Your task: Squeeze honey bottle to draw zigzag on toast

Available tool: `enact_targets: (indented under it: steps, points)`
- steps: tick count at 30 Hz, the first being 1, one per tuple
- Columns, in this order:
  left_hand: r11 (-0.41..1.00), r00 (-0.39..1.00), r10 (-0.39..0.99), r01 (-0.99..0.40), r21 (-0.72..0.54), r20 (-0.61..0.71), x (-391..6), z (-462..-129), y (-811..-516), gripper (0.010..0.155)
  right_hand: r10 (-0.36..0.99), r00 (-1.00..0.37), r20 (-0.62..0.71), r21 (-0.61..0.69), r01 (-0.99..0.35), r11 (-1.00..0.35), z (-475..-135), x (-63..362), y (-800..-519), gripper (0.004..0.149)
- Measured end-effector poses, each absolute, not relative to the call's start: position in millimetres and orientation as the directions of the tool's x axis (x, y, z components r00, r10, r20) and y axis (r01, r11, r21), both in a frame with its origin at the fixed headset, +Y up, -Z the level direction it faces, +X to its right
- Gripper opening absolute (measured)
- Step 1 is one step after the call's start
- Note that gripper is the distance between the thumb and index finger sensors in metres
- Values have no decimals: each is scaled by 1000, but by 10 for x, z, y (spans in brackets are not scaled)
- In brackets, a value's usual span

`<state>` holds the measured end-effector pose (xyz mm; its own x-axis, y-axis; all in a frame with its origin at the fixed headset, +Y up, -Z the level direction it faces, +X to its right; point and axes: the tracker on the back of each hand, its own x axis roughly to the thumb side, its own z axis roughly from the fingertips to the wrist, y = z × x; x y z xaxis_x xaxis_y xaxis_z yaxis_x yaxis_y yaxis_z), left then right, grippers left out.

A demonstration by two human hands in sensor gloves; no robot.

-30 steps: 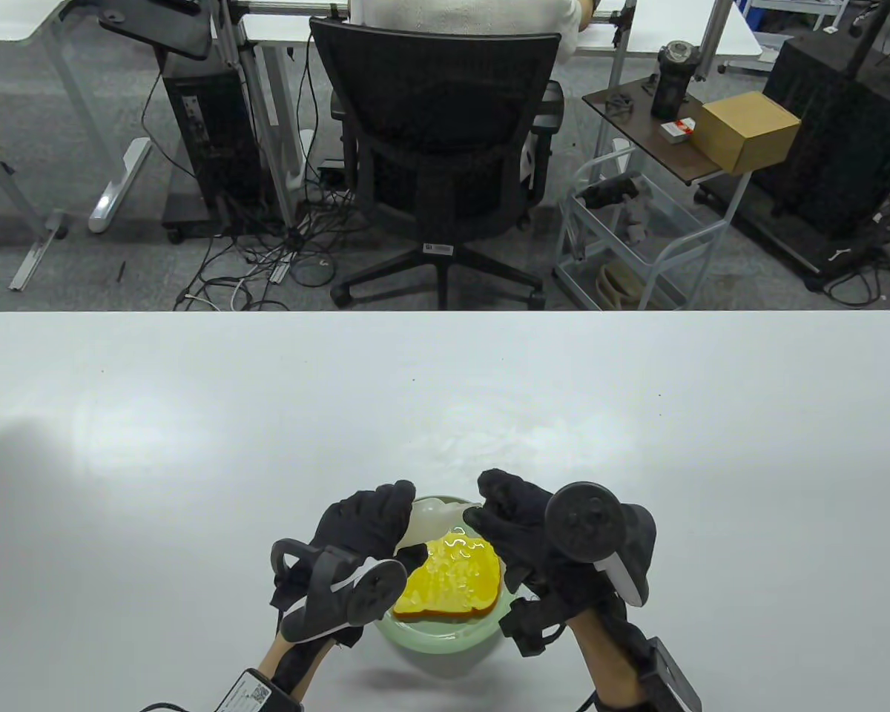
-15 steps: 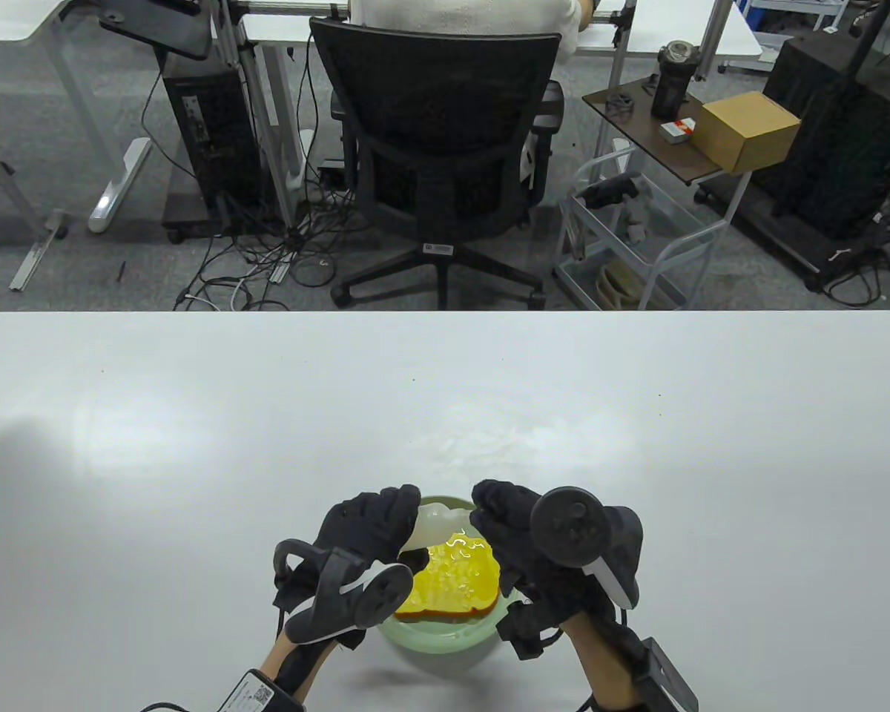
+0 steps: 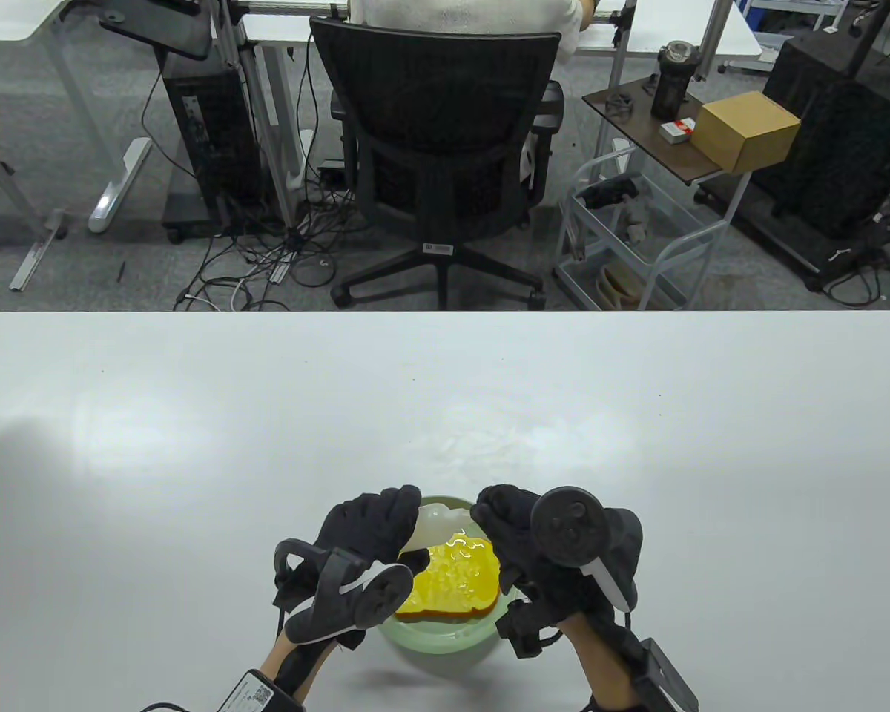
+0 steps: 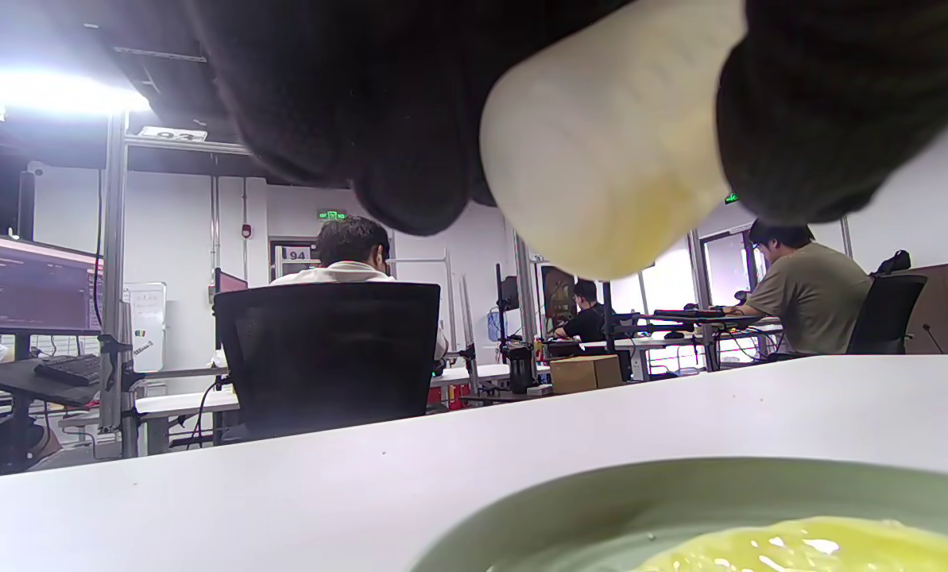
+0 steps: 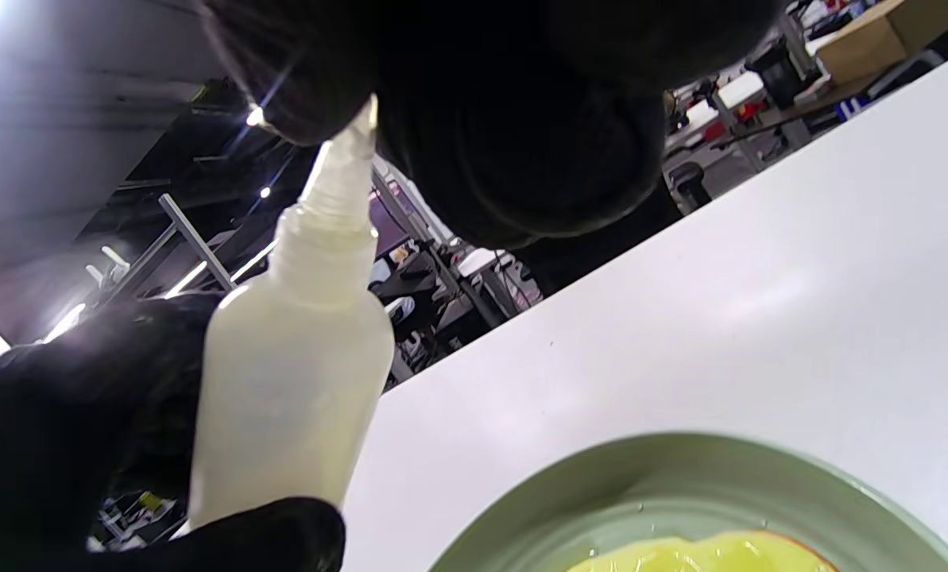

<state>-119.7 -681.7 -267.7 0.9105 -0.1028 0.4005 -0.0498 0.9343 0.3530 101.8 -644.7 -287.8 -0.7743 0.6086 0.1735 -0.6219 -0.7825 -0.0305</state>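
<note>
A yellow toast slice [image 3: 456, 582] with glossy honey squiggles lies on a pale green plate [image 3: 445, 641] near the table's front edge. My left hand [image 3: 408, 530] grips the body of a translucent white squeeze bottle [image 3: 434, 523], which lies tilted above the plate's far side. My right hand [image 3: 486, 513] pinches the bottle's nozzle tip. In the right wrist view the nozzle [image 5: 338, 175] runs up between my right fingers [image 5: 521, 119], with the bottle body [image 5: 291, 373] below it. In the left wrist view the bottle's base [image 4: 609, 135] sits between my gloved fingers [image 4: 410, 119], above the plate rim [image 4: 601, 492].
The white table [image 3: 193, 445] stretches wide to the left, right and far side of the plate. Faint wet smears [image 3: 489, 445] mark it just beyond the plate. Past the far edge stands a black office chair [image 3: 437, 133].
My right hand has shifted slightly left, closing in on the bottle's nozzle. The left hand and bottle have barely moved.
</note>
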Motion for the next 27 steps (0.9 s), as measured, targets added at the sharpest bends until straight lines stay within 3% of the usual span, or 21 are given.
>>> enact_targets:
  steps: [5,13,15,20,23,27]
  points:
    - [939,911,-92,-56,340,402,-1201,-2683,-6814,84,610,-770,187,-23,-625,-780,-2872,1028,-6419,42]
    - [942,924,-74,-58,329,374,-1280,-2724,-6810,85,608,-781,142,-163,-625,-764,-2780,1334,-6373,42]
    - [943,928,-55,-73,325,368,-1312,-2740,-6805,84,554,-827,94,-146,-562,-814,-2777,1446,-6464,42]
    - [941,930,-41,-87,327,364,-1329,-2743,-6786,84,217,-975,-57,-27,-216,-976,-2792,1675,-6985,42]
    - [942,929,-45,-83,325,368,-1315,-2741,-6794,84,144,-986,-84,79,-151,-985,-2790,1724,-7252,42]
    - [944,927,-56,-72,323,370,-1300,-2737,-6802,85,121,-988,-97,116,-132,-984,-2786,1732,-7418,43]
